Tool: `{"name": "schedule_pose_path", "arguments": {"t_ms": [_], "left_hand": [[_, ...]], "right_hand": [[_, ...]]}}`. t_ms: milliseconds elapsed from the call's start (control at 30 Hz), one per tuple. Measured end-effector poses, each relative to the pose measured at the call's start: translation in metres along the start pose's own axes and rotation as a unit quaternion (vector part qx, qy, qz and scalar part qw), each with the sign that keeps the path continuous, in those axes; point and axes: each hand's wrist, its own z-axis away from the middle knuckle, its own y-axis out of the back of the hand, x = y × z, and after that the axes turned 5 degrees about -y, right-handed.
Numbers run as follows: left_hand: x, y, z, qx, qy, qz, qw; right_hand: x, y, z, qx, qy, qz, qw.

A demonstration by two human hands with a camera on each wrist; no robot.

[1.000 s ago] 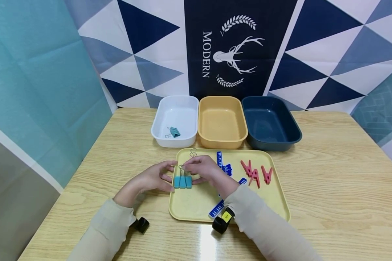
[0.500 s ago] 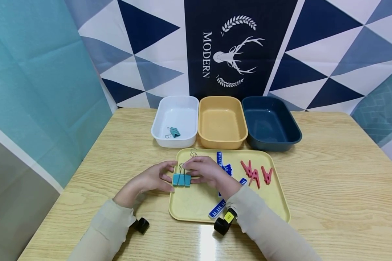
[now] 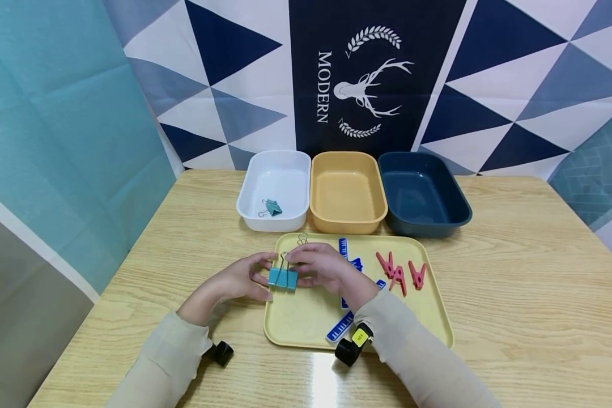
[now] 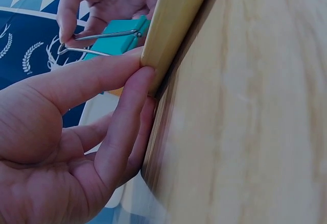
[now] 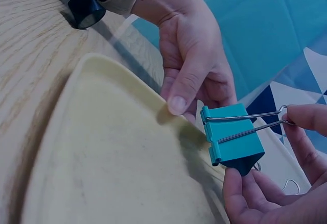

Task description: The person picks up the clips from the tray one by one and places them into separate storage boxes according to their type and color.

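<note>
- The wooden tabletop point(image 3: 515, 294) is seen carrying everything, with a patterned cloth backdrop point(image 3: 367, 73) hung behind it.
- A yellow tray point(image 3: 306, 323) is laid at the near middle; its left rim is gripped by the left hand point(image 3: 237, 279), thumb on top and fingers curled under the edge, as the left wrist view shows.
- Three bins are lined up just behind the tray: a white bin point(image 3: 275, 190), a tan bin point(image 3: 348, 192) and a dark blue bin point(image 3: 422, 192).
- A teal binder clip point(image 3: 283, 277) is held just above the tray's left part by the right hand point(image 3: 318, 267), its wire handles pinched between fingertips and its body propped from below.
- Blue ruler-like pieces point(image 3: 343, 326) are spread on the tray near the right sleeve.
- Three pink clothespins point(image 3: 400, 273) are bunched on the tray's right part.
- A small teal clip point(image 3: 271, 208) is lying in the white bin.
</note>
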Motion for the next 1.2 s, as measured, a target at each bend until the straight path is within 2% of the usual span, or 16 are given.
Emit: {"name": "schedule_pose_path", "arguments": {"t_ms": [300,633,833,1200], "left_hand": [[0.000,0.000,0.001,-0.008,-0.011,0.000,0.9999],[0.001,-0.001,-0.001,0.016,0.002,-0.014,0.9998],[0.000,-0.002,-0.001,0.021,0.007,-0.007,0.9997],[-0.001,-0.001,-0.001,0.016,0.004,-0.001,0.9999]], "right_hand": [[-0.005,0.006,0.000,-0.011,0.008,-0.033,0.999],[-0.013,0.009,0.001,-0.007,0.027,-0.065,0.997],[-0.018,0.009,0.000,-0.001,0.029,-0.087,0.996],[-0.028,0.005,-0.001,0.006,0.032,-0.089,0.996]]}}
